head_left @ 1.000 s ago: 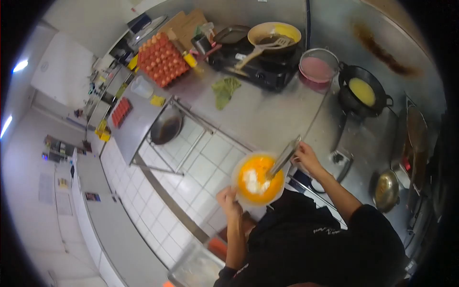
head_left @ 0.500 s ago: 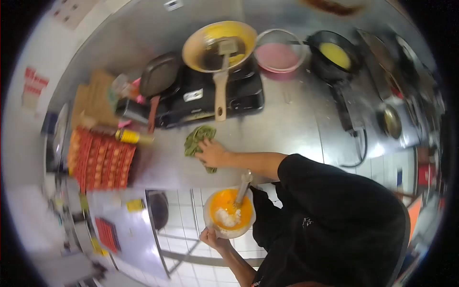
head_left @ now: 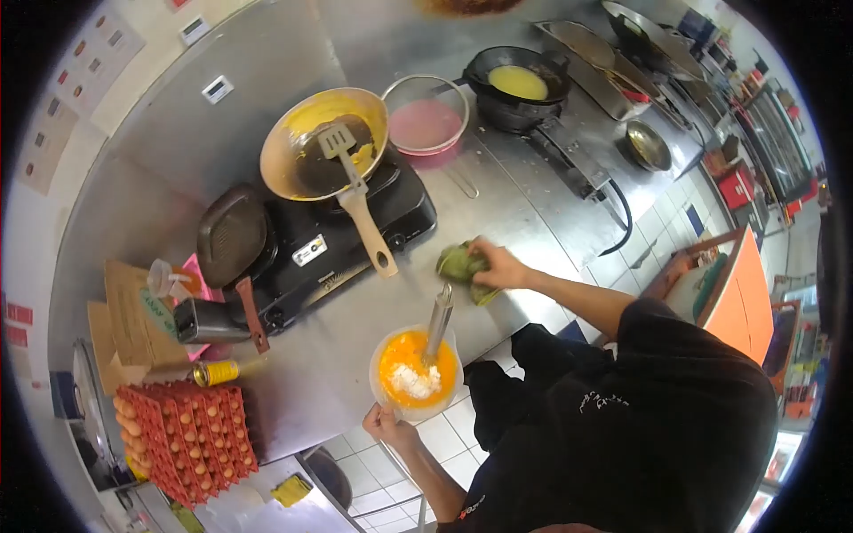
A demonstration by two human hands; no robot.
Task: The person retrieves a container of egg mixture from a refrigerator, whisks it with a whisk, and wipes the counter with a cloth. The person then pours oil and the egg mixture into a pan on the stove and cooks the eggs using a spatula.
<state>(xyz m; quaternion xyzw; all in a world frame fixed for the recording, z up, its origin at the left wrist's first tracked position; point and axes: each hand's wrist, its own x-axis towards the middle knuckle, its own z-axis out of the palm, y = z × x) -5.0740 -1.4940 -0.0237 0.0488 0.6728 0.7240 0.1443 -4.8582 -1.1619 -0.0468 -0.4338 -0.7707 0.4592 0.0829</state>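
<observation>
At table (head_left: 333, 364) edge | left hand (head_left: 392, 429) fingers pinching bowl (head_left: 428, 412) edge, metal utensil (head_left: 439, 322) leaning in orange liquid (head_left: 397, 360) | right hand (head_left: 501, 266) fingers bunched round green cloth (head_left: 458, 262)

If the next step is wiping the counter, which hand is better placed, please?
Probably the right hand: it is on the green cloth, at the counter, while the left hand holds the bowl.

green cloth (head_left: 455, 264), orange liquid (head_left: 404, 351), white powder (head_left: 414, 383)

Black short-sleeved shirt (head_left: 640, 444), white lettering (head_left: 604, 401)
</observation>
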